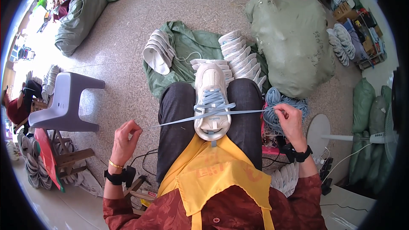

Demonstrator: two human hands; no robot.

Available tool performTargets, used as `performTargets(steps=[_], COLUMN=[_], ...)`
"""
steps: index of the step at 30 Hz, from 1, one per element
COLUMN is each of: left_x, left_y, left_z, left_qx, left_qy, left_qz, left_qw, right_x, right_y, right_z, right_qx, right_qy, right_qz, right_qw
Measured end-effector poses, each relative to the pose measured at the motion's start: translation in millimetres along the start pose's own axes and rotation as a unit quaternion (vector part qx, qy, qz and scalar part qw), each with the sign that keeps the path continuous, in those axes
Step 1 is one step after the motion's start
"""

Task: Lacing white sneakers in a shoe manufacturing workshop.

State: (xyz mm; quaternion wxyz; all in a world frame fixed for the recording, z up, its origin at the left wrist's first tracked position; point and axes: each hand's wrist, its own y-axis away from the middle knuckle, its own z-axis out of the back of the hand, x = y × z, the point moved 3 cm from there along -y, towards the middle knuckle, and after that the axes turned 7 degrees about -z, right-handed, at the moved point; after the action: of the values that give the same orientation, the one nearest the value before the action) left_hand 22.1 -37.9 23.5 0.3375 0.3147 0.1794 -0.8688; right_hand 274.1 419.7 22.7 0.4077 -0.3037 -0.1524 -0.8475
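Pinched shut on the two ends of a pale blue lace (238,111), both hands pull it taut sideways: the left hand (125,138) holds one end out beyond the left knee, the right hand (291,121) the other end past the right knee. The lace runs through a white sneaker (211,100) that lies sole-down between the thighs, toe pointing away, heel against the top edge of a yellow apron (213,174). Several crossings already sit over the tongue, and the lace seems to have reached the upper eyelets, so by my judgement the lacing is mostly done, with tightening and tying left. A bundle of blue laces (277,100) lies by the right knee. Beyond the knees, rows of white shoes (243,55) rest on a green sheet (183,47), beside a stuffed green sack (294,38). A grey plastic stool (64,102) stands to the left.
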Motion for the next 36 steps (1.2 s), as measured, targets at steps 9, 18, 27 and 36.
performTargets(steps=[9,18,27,36], left_x=[-6.5,-71.6,-90.6,-94.1], left_y=[-3.4,-99.9,-128.6,-83.4], left_z=[11.8,28.3,-52.7,-74.1], left_qx=[0.019,0.17,0.04,0.059], left_qy=[-0.016,0.387,0.528,0.452], left_qz=[-0.007,0.098,-0.013,0.066], left_qw=[1.0,0.901,0.848,0.888], right_x=[-6.9,51.5,78.3,62.2], right_y=[-3.6,-64.4,-49.6,-22.8], right_z=[-3.0,-3.0,-41.8,-75.0], right_qx=[0.064,0.383,0.254,0.221], right_qy=[-0.008,-0.186,-0.423,-0.437], right_qz=[-0.036,-0.106,-0.088,-0.103], right_qw=[0.997,0.899,0.866,0.866])
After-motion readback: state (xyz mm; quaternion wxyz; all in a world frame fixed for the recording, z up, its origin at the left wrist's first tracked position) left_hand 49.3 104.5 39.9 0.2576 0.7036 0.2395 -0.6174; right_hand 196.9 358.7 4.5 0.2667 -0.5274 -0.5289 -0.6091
